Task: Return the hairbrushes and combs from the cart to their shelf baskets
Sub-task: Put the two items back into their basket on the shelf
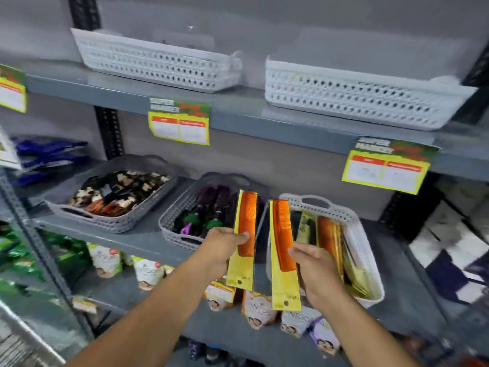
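My left hand (223,245) grips an orange comb in a yellow sleeve (244,231), held upright in front of the grey basket (172,229) of purple and green hairbrushes. In my right hand (316,268) is a second orange comb in a yellow sleeve (283,250), also upright, at the left rim of the light basket (354,223) that holds several packaged combs. Both combs hang side by side, a small gap between them, over the middle shelf's front edge.
A grey basket of hair clips (105,197) sits left on the same shelf. Two white baskets (158,62) (357,96) stand on the shelf above, with yellow price tags (180,125) on its edge. Packets (148,271) line the shelf below.
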`<state>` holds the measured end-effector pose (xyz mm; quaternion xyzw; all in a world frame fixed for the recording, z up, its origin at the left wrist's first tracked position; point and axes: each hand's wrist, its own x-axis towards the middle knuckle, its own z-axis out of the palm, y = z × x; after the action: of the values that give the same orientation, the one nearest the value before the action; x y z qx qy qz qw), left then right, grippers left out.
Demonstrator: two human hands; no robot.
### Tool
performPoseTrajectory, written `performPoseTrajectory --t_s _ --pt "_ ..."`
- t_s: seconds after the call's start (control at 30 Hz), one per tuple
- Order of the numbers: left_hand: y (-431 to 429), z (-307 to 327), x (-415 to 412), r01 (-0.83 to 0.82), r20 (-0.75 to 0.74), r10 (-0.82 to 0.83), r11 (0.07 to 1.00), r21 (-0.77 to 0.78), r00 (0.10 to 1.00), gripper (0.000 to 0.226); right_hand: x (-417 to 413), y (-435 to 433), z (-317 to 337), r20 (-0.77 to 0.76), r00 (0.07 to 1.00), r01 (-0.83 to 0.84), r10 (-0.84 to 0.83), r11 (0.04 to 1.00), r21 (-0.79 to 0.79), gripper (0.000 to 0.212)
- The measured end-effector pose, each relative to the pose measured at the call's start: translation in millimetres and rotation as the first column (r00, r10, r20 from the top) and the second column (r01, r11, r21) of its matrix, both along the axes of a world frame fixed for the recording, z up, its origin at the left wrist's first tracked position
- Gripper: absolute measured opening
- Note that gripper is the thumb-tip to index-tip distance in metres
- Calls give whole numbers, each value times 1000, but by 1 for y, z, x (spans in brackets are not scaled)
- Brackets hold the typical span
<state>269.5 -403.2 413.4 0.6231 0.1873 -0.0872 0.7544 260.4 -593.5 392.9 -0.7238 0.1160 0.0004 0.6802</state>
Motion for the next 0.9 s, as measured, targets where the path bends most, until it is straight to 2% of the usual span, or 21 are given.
performPoseTrajectory --t_s 0.13,0.23,0.3,0.37,0.43,0.57,0.67,0.77,0.9 --pt "-43 0 25 76 36 -78 995 59 996 19 11 -35 1 -1 997 83 -83 997 -8 10" --pt "-69 1 44 80 43 -85 991 105 995 28 24 -54 1 -14 991 130 -131 991 -37 24" --pt "-84 2 57 84 62 -97 979 183 993 15 37 -62 2 -16 988 152 -153 987 -51 29" --pt "-99 -2 72 74 62 -96 953 295 993 33 53 -67 0 -16 984 174 -176 981 -81 31" --pt "-108 -6 79 34 62 -62 926 376 996 19 65 -69 -2 -15 979 201 -205 969 -140 30" --pt "-124 -20 94 68 -7 -75 858 510 997 32 85 -72 -15 -63 970 208 -234 938 -276 23" --pt "-132 -30 101 118 -57 -104 831 544 993 35 96 -71 -28 -94 962 215 -258 920 -328 14" --pt "-136 -41 109 145 -70 -128 821 552 989 39 99 -72 -34 -102 962 186 -253 881 -436 19" --pt "-137 -49 114 163 -96 -131 785 598 987 39 101 -75 -37 -120 959 166 -257 853 -494 21"
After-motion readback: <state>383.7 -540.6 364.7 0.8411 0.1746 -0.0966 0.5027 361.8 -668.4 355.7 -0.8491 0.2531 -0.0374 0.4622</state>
